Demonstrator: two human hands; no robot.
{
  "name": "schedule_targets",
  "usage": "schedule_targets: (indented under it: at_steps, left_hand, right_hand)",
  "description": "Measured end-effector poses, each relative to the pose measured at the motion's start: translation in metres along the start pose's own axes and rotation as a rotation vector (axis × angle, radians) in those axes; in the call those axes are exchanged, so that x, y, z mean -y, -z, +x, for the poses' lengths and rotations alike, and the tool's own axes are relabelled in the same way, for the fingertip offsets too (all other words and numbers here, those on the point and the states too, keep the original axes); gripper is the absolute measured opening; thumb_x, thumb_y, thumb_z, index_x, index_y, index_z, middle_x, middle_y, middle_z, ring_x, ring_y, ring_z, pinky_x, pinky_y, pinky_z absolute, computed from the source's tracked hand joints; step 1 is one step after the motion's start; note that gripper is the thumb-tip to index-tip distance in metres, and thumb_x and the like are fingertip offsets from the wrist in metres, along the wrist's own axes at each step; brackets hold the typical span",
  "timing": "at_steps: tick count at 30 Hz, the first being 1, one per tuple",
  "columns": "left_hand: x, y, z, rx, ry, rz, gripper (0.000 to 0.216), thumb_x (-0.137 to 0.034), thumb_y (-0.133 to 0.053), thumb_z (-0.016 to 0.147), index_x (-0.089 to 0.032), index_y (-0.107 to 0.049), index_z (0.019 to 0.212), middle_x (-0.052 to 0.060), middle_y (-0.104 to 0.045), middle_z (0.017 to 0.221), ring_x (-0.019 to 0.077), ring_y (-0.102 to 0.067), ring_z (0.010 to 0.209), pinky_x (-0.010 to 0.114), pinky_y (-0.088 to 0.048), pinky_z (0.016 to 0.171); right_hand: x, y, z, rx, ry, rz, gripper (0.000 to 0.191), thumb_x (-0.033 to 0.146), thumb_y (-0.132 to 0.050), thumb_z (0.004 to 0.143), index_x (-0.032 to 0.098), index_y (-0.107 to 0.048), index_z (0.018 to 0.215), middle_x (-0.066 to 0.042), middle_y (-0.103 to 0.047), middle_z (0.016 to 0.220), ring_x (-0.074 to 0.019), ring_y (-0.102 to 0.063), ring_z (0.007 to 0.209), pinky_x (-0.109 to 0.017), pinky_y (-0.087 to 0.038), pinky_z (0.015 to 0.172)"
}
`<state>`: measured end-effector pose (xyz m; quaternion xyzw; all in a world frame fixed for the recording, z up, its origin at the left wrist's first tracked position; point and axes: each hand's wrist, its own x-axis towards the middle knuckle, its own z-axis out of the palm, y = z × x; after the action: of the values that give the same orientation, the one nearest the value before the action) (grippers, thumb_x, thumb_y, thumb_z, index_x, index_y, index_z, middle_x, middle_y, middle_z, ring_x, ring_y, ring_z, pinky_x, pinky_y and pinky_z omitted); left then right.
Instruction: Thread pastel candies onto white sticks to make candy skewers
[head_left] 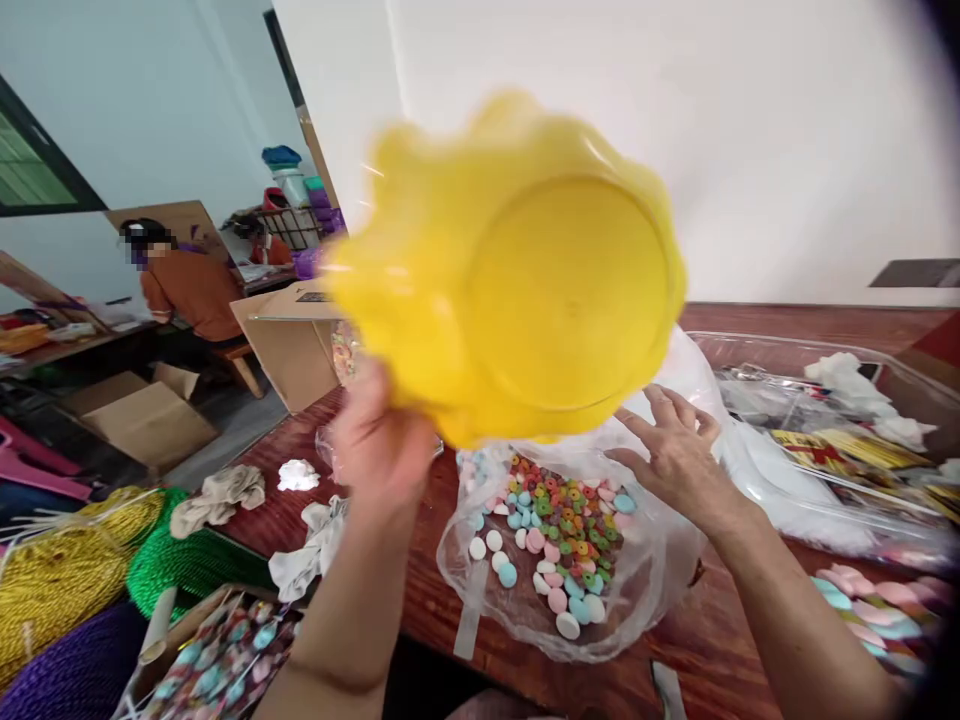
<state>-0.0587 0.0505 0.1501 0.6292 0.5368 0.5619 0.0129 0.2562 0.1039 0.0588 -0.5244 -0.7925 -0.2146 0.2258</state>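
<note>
My left hand (379,440) grips the rim of a yellow scalloped plastic bowl (517,270), tipped up so its underside faces me, above a clear plastic bag (525,610). The bag lies open on the wooden table (705,650) and holds a heap of coloured ring and disc candies (559,530). My right hand (675,450) hovers with fingers spread over the bag's far right edge, just under the bowl, holding nothing.
Crumpled cloths (307,545) lie left of the bag. Yellow, green and purple rope coils (67,580) and a box of candies (225,660) sit at lower left. A clear tray with packets (840,440) stands right. A person in orange (187,290) sits at a far table among cardboard boxes (142,420).
</note>
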Motion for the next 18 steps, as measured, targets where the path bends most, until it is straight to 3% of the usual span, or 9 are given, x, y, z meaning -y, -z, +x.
schedule_targets:
  at_steps: [2,3,4,6,8,10,13,18]
  left_hand:
    - [0.000,-0.070,0.026,0.063,0.302,-0.671,0.052,-0.046,-0.027,0.101,-0.029,-0.045,0.147,0.001,-0.070,0.125,0.0243,-0.060,0.126,0.048,-0.054,0.103]
    - [0.005,-0.107,0.036,0.123,0.461,-0.871,0.051,-0.046,-0.037,0.099,-0.021,-0.050,0.143,0.005,-0.072,0.119,0.0253,-0.063,0.122,0.046,-0.055,0.101]
    - [0.011,-0.141,0.045,0.163,0.612,-0.993,0.050,-0.043,-0.043,0.098,-0.015,-0.053,0.139,0.009,-0.072,0.118,0.0250,-0.064,0.119,0.042,-0.055,0.099]
    - [0.028,-0.196,0.058,0.121,0.835,-1.079,0.045,-0.038,-0.046,0.098,-0.012,-0.055,0.134,0.010,-0.071,0.121,0.0211,-0.066,0.114,0.037,-0.056,0.095]
    - [0.043,-0.230,0.070,0.081,0.864,-1.067,0.042,-0.041,-0.046,0.099,-0.014,-0.057,0.130,0.006,-0.072,0.119,0.0165,-0.065,0.112,0.033,-0.055,0.094]
    - [0.054,-0.243,0.080,0.142,0.837,-1.002,0.041,-0.048,-0.044,0.100,-0.018,-0.061,0.122,-0.001,-0.075,0.109,0.0130,-0.063,0.111,0.030,-0.052,0.097]
    - [0.065,-0.240,0.081,0.251,0.842,-0.951,0.035,-0.044,-0.043,0.102,-0.019,-0.063,0.115,-0.004,-0.076,0.101,0.0116,-0.064,0.107,0.031,-0.052,0.096]
    - [0.082,-0.214,0.030,0.214,0.870,-0.912,0.019,-0.027,-0.054,0.096,-0.014,-0.063,0.108,0.004,-0.075,0.100,0.0154,-0.070,0.090,0.032,-0.058,0.083]
  right_hand:
    - [-0.003,0.004,-0.013,-0.021,-0.041,0.027,0.039,0.043,-0.051,0.094,0.032,-0.062,0.130,-0.017,-0.033,0.154,-0.0435,-0.035,0.135,-0.063,-0.035,0.095]
    - [-0.005,0.006,-0.021,-0.030,-0.071,0.040,0.038,0.044,-0.050,0.095,0.031,-0.063,0.128,-0.017,-0.034,0.154,-0.0435,-0.035,0.135,-0.063,-0.035,0.095]
    - [-0.007,0.008,-0.031,-0.042,-0.106,0.054,0.038,0.044,-0.051,0.095,0.029,-0.065,0.127,-0.017,-0.035,0.153,-0.0433,-0.036,0.135,-0.063,-0.035,0.096]
    - [-0.010,0.013,-0.052,-0.063,-0.165,0.085,0.037,0.044,-0.052,0.095,0.027,-0.066,0.124,-0.017,-0.040,0.151,-0.0424,-0.038,0.134,-0.062,-0.036,0.097]
    - [-0.011,0.018,-0.074,-0.072,-0.188,0.117,0.034,0.041,-0.053,0.094,0.027,-0.067,0.121,-0.015,-0.045,0.148,-0.0407,-0.041,0.132,-0.060,-0.036,0.099]
    - [-0.007,0.024,-0.094,-0.076,-0.183,0.152,0.031,0.036,-0.054,0.094,0.029,-0.066,0.121,-0.012,-0.048,0.146,-0.0379,-0.044,0.132,-0.058,-0.036,0.101]
    - [0.007,0.032,-0.114,-0.082,-0.163,0.206,0.032,0.030,-0.054,0.093,0.031,-0.063,0.124,-0.009,-0.050,0.146,-0.0340,-0.046,0.131,-0.055,-0.035,0.104]
    - [0.033,0.024,-0.124,0.017,-0.175,0.219,0.046,0.023,-0.051,0.091,0.033,-0.055,0.136,-0.009,-0.049,0.146,-0.0328,-0.046,0.131,-0.053,-0.035,0.104]
